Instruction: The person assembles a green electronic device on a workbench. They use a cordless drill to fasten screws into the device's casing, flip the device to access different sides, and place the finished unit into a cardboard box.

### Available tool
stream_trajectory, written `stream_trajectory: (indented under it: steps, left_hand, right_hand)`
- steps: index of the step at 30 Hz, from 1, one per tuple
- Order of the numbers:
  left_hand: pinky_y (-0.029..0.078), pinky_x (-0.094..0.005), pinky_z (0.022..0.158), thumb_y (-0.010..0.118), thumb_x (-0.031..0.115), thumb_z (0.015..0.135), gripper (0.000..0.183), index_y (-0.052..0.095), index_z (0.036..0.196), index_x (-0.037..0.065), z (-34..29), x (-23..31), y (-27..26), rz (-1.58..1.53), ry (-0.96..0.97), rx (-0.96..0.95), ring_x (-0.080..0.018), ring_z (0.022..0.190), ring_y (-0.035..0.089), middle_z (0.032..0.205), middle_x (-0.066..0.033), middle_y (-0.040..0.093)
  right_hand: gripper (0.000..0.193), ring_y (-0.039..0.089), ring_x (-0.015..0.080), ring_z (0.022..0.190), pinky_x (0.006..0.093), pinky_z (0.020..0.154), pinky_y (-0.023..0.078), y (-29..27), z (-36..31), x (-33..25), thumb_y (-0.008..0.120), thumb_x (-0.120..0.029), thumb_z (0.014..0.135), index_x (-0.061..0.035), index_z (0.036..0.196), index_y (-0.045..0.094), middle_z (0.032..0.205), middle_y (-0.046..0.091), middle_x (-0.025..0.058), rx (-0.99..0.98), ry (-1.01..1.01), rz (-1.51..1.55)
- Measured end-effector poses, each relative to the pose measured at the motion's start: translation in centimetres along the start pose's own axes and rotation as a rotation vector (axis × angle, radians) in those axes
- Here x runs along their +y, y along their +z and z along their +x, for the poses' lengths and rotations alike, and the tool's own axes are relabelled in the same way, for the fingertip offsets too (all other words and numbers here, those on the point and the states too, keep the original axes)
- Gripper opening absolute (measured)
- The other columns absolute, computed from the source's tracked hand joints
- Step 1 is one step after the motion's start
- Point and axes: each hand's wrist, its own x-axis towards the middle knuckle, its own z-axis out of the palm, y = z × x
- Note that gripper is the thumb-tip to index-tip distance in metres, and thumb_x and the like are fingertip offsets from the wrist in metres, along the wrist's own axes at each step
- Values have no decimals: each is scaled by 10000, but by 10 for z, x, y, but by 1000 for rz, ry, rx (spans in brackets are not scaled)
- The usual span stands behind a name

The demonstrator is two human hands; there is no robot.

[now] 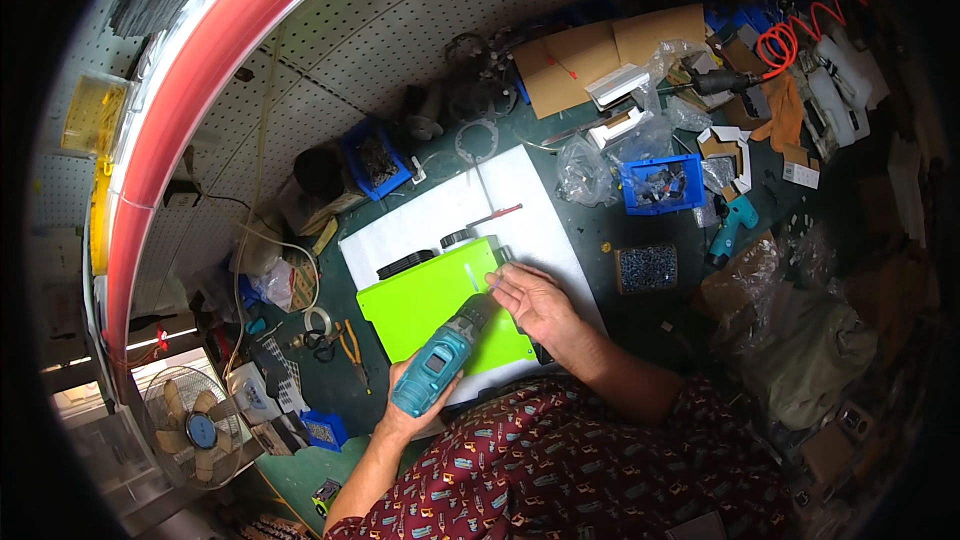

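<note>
My left hand is wrapped round a teal cordless drill, its chuck pointing up and to the right. Beneath the drill lies a bright green box-shaped housing with black round parts along its far edge. My right hand is closed in a pinch just beyond the drill's tip, over the right side of the housing. Whatever its fingertips hold is too small to make out. The housing rests on a white padded sheet, and a thin red-handled screwdriver lies behind it.
Right of the sheet are a blue bin of small parts, a box of screws and a second teal power tool. At left sit orange-handled pliers and a fan. A blue bin and opened cardboard stand behind.
</note>
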Motion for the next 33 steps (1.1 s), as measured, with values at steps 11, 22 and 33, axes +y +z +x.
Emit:
stream_trajectory:
  steps: [11,22,33]
  left_hand:
    - [573,-423,790,781,123,758,341,740,1077,10,18,-2,-22,122,-117,-103,-350,808,733,902,-179,748]
    - [570,-362,715,778,138,902,149,723,991,33,16,15,-11,-251,-408,-64,-227,749,716,872,-112,746]
    - [562,-353,682,782,121,893,124,724,956,30,19,19,-14,-255,-382,-42,-211,697,697,810,-103,733]
  right_hand:
    - [115,718,322,1120,425,965,591,-3,-1,-13,676,-78,997,-12,1090,692,1096,733,133,-97,57,-137]
    - [85,709,298,1149,397,995,580,-5,2,-6,642,-93,1030,-36,1083,677,1121,720,118,-155,0,-49]
    - [169,634,231,1230,380,1103,490,1,3,-3,587,-187,1076,-54,1176,615,1206,652,96,-77,87,-31]
